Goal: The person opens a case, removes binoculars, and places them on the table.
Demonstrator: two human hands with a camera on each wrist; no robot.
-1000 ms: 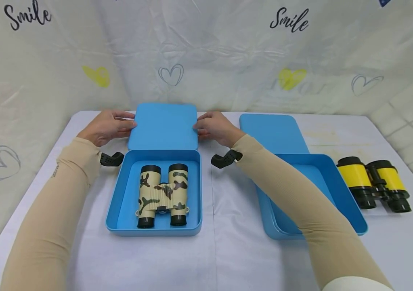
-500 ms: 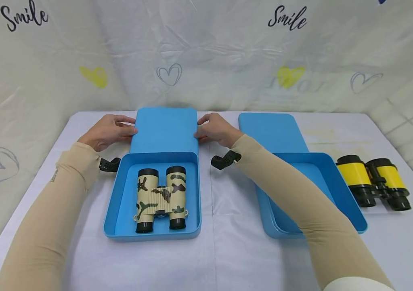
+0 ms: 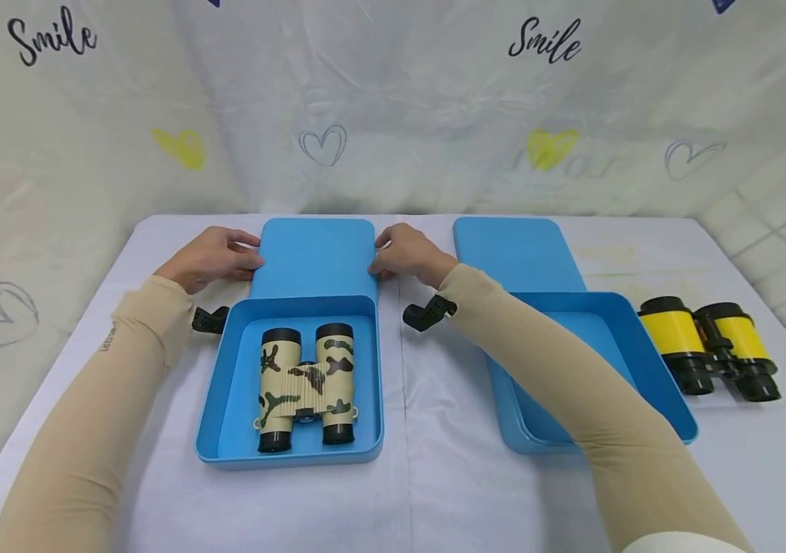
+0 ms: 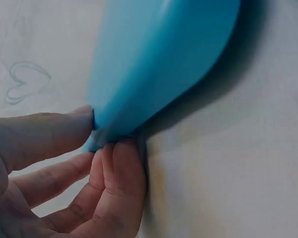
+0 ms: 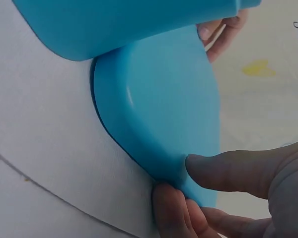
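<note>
A blue box (image 3: 227, 407) stands left of centre on the table, with camouflage-patterned binoculars (image 3: 306, 388) lying inside it, eyepieces toward me. Directly behind its back wall lies a flat blue lid (image 3: 316, 257). My left hand (image 3: 213, 257) pinches the lid's left edge; in the left wrist view the thumb (image 4: 49, 136) is on the top and curled fingers are at the underside. On the opposite edge, my right hand (image 3: 409, 253) pinches in the same manner, its thumb (image 5: 228, 171) over a rounded corner in the right wrist view.
To the right is a second blue box (image 3: 513, 415), partly covered by my right sleeve, with another blue lid (image 3: 520, 257) behind it. Yellow and black binoculars (image 3: 707, 346) lie at its right side. A pale printed curtain (image 3: 393, 92) hangs behind the table.
Both hands have brought the lid down and toward me. The box with the camouflage binoculars has slid slightly nearer along with it. The right-hand box and yellow binoculars stay put.
</note>
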